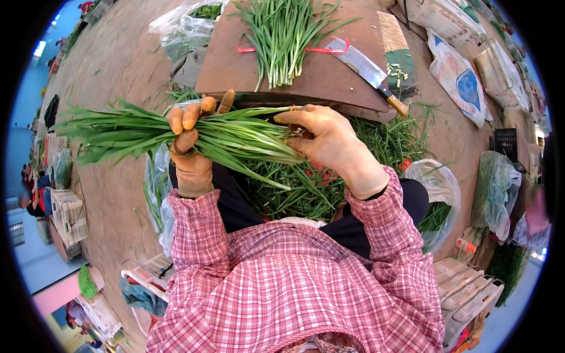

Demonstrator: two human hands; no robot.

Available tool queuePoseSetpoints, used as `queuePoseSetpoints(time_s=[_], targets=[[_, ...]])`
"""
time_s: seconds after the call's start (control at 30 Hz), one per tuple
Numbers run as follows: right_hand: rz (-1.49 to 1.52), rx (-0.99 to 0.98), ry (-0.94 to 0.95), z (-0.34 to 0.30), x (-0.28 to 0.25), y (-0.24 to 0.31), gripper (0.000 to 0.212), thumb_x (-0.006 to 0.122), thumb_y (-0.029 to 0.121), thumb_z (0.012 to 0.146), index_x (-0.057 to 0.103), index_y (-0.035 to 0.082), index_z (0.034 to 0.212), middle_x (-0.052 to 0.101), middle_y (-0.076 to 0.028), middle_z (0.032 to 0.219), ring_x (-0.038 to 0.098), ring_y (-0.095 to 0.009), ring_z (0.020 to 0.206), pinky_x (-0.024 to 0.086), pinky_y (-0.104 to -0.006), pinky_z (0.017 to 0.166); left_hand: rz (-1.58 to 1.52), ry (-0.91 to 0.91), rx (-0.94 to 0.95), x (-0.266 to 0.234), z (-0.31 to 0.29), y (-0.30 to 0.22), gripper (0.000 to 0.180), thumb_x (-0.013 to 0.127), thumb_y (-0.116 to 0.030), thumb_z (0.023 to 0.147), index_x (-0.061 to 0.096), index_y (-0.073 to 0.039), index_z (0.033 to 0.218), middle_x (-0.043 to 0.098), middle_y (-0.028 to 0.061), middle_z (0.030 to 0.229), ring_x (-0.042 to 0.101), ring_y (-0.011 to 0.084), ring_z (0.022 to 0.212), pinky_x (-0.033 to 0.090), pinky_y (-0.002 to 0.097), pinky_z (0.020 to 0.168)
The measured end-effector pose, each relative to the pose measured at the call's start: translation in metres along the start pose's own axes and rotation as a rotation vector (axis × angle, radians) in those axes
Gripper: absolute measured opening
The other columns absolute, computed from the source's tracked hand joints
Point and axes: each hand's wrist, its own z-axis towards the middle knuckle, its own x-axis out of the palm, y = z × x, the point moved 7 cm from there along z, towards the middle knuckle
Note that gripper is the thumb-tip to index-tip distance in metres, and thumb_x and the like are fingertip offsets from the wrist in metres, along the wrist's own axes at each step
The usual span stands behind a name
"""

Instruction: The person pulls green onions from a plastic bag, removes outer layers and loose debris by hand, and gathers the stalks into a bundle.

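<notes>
A bunch of garlic chives lies sideways in front of me, leaves to the left and pale stem ends to the right. My left hand, in a stained tan glove, is wrapped round its middle. At the stem ends, my gloved right hand pinches some stems between thumb and fingers; exactly how many is hidden. Beyond, a second pile of garlic chives rests on a brown board, over a red tie strip. A cleaver with a wooden handle lies to the pile's right.
Loose green leaves heap up between my knees. Clear plastic bags stand at upper left and by my right knee. White woven sacks lie on the right, and cut stem bits sit near the cleaver.
</notes>
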Motion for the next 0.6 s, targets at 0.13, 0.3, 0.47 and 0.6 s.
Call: queuePoseSetpoints(time_s=[0.13, 0.3, 0.47, 0.6], targets=[[-0.011, 0.11, -0.189, 0.001, 0.003, -0.017, 0.019, 0.072, 0.015, 0.082, 0.074, 0.014, 0.101, 0.07, -0.01, 0.089, 0.067, -0.032, 0.088, 0.054, -0.0394, 0.079, 0.004, 0.055, -0.112, -0.005, -0.006, 0.007, 0.027, 0.071, 0.004, 0.078, 0.062, -0.02, 0.088, 0.065, -0.0033, 0.106, 0.055, 0.0259, 0.123, 0.025, 0.0657, 0.117], [0.62, 0.468, -0.392, -0.033, -0.027, -0.014, 0.013, 0.067, 0.003, 0.091, 0.072, -0.003, 0.1, 0.073, -0.007, 0.092, 0.064, -0.008, 0.071, 0.049, -0.0227, 0.061, 0.008, -0.024, -0.106, -0.027, -0.012, 0.006, 0.028, 0.065, 0.007, 0.085, 0.064, -0.019, 0.095, 0.064, 0.001, 0.117, 0.053, 0.0279, 0.128, 0.03, 0.0622, 0.116], [-0.004, 0.565, 0.001, -0.033, 0.019, -0.029, 0.025, 0.07, 0.029, 0.088, 0.075, 0.008, 0.101, 0.072, -0.013, 0.096, 0.068, -0.026, 0.082, 0.053, -0.0342, 0.075, -0.024, -0.014, -0.125, -0.035, -0.006, 0.024, 0.029, 0.064, 0.008, 0.085, 0.064, -0.019, 0.095, 0.062, 0.0021, 0.125, 0.051, 0.0282, 0.13, 0.032, 0.0612, 0.115], [0.237, 0.656, 0.067, -0.015, 0.042, -0.032, 0.027, 0.074, 0.019, 0.085, 0.073, 0.002, 0.106, 0.072, -0.012, 0.086, 0.067, -0.017, 0.073, 0.052, -0.0293, 0.069, -0.003, 0.008, -0.16, -0.03, -0.008, 0.032, 0.027, 0.064, 0.007, 0.085, 0.063, -0.019, 0.093, 0.062, 0.0014, 0.123, 0.051, 0.0283, 0.13, 0.032, 0.0605, 0.115]])
